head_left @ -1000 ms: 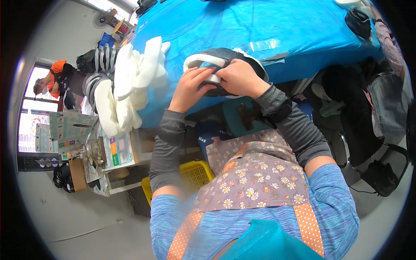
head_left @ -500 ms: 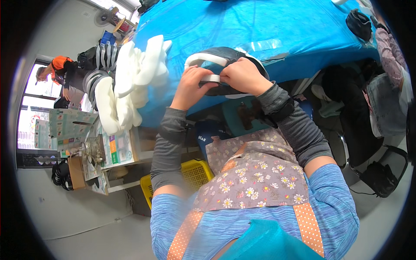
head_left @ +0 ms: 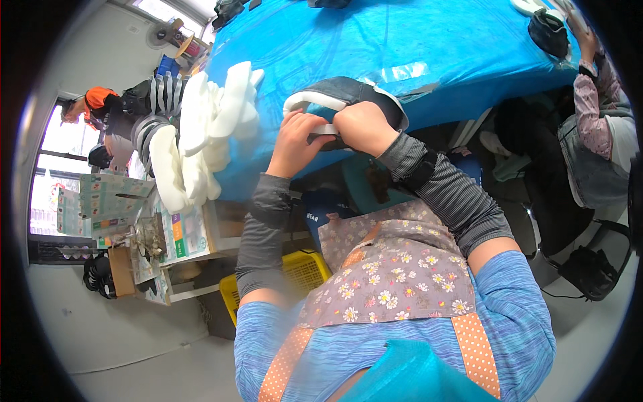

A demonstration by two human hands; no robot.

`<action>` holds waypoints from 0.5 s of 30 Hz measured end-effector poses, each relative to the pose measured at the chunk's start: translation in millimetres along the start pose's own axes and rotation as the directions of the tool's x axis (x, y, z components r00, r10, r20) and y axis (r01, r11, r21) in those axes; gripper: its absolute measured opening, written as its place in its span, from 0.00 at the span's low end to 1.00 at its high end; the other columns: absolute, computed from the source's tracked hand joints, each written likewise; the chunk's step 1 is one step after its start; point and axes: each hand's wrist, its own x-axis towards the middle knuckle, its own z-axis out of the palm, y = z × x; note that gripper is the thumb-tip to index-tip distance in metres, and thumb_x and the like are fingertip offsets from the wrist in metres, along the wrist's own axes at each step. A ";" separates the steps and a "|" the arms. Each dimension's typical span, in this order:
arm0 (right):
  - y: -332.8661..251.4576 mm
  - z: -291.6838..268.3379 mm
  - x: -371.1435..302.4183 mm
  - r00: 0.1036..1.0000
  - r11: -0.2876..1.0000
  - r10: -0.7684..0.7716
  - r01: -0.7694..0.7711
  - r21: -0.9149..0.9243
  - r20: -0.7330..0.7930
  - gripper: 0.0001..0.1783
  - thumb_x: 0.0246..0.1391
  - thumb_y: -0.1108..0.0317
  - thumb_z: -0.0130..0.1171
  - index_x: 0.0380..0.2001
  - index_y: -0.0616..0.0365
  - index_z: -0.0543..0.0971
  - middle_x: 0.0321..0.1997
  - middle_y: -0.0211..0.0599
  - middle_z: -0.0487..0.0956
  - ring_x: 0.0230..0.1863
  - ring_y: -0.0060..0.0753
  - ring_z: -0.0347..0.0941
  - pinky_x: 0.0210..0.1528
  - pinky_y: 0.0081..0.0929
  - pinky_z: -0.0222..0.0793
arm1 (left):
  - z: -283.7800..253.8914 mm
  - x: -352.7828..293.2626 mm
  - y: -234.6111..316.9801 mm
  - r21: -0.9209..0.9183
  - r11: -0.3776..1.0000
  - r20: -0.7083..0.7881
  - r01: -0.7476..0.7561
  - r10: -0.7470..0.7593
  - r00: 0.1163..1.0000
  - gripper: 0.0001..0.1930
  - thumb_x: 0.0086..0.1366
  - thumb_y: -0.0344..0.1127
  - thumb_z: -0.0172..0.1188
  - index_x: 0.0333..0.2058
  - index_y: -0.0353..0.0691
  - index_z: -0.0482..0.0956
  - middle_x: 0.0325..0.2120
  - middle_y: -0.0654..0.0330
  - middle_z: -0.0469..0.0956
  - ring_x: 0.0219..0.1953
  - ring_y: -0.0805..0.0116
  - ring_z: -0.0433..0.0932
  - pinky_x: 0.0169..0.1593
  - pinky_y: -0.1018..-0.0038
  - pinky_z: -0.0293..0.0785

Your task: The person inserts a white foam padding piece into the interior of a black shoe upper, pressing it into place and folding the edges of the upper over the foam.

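At the six o'clock edge of the head view, a floral apron (head_left: 395, 281) over a blue striped top is seen, and both sleeved forearms rise from it toward twelve o'clock. Just above centre, the left hand (head_left: 295, 144) is curled onto a white padded strip (head_left: 315, 102), its fingers closed on the strip's lower edge. At its three o'clock side, touching it, the right hand (head_left: 365, 127) is closed over the near rim of a dark shoe upper (head_left: 355, 90), fingers bent tight and pressing down. The upper lies at the near edge of the blue-covered table (head_left: 415, 40), directly over the hands.

For the pressing to be done well, the strip is best kept aligned with the rim's curve while it is held by the left hand, and pressure is best applied evenly by the right, so that no wrinkle or gap is left.

At nine o'clock of the hands, a stack of white foam pieces (head_left: 201, 134) is piled, well apart from the work. Further off, at two o'clock, a co-worker's sleeve (head_left: 593, 100) is seen beside the table.
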 end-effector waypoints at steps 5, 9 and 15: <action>-1.9 5.4 6.8 0.995 0.995 0.097 -0.097 -0.003 -0.019 0.07 0.46 0.65 0.59 0.19 0.51 0.83 0.23 0.38 0.82 0.28 0.42 0.82 0.29 0.38 0.75 | -3.0 2.2 6.6 -0.001 1.000 0.009 -0.019 0.019 1.000 0.15 0.51 0.34 0.72 0.37 0.42 0.78 0.34 0.60 0.81 0.43 0.57 0.78 0.58 0.58 0.67; 11.5 8.1 6.3 1.000 0.999 0.003 -0.004 0.041 0.026 0.08 0.47 0.63 0.59 0.20 0.50 0.84 0.24 0.38 0.82 0.30 0.43 0.82 0.31 0.40 0.75 | -9.5 8.3 12.0 0.010 1.000 0.092 -0.019 0.018 0.996 0.15 0.51 0.35 0.72 0.37 0.43 0.79 0.35 0.60 0.80 0.44 0.57 0.78 0.57 0.59 0.67; 6.1 4.1 3.8 0.997 0.998 0.053 -0.055 0.038 0.050 0.09 0.46 0.62 0.60 0.20 0.52 0.83 0.25 0.42 0.82 0.30 0.45 0.81 0.32 0.41 0.75 | -19.0 19.5 26.4 0.203 0.967 0.316 -0.155 0.085 0.945 0.19 0.50 0.36 0.72 0.41 0.46 0.77 0.30 0.61 0.76 0.39 0.57 0.76 0.49 0.62 0.67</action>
